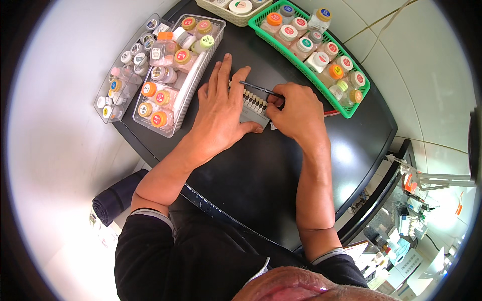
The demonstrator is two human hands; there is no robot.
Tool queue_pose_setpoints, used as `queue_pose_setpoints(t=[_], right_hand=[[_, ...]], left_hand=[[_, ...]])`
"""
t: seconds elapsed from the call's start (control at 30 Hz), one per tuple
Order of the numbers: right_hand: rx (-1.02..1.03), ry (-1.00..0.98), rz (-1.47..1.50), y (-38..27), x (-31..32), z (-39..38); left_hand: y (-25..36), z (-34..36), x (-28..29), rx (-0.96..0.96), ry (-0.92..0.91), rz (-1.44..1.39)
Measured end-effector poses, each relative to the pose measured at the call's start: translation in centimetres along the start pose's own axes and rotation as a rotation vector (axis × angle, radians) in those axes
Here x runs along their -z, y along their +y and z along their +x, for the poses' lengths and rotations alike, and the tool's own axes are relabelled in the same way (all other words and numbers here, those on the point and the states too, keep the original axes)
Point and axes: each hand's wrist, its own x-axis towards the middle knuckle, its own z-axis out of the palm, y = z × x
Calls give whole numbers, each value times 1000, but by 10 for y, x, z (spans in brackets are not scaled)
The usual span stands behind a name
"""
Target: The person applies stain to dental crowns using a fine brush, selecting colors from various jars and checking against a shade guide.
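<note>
A grey tooth shade guide point(255, 118) lies on the black table, its row of small tooth-shaped tabs point(255, 102) facing up. My left hand point(217, 113) spans its left side, thumb along the near edge and fingers stretched toward the far side, holding it steady. That end of the guide is hidden under the hand. On the right, my right hand point(297, 111) has its fingers pinched together at the guide's right end. They hold a thin dark stick point(261, 89), which reaches left across the tabs toward my left index finger. Its kind is unclear.
Clear plastic baskets point(176, 131) of lidded jars stand at the left. A green basket point(310, 77) of bottles sits at the back right, and a cream basket point(228, 17) at the far edge. Beyond the table's right edge is a cluttered counter point(396, 241); a dark roll point(113, 198) lies lower left.
</note>
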Motion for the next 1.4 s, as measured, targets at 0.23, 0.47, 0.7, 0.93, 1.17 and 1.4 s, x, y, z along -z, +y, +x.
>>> queue_pose_setpoints(t=[0.23,0.47,0.7,0.93,1.17,1.4], right_hand=[[42,62,-68,-7,-4,-3],[-15,34,-70,-10,-4,-1],[-80,181,21,7,5,5],[-136,242,194,-5,24,-4],[29,274,606,-5,29,-10],[76,161,797,-6,27,-8]], left_hand=[[-2,-1,-2,-4,8,-5],[-4,-2,-2,-25,6,-20],[-3,-1,2,-27,-5,-32],[-1,1,3,-34,25,18],[1,13,9,27,-43,-863],[-9,16,10,220,-248,-1367]])
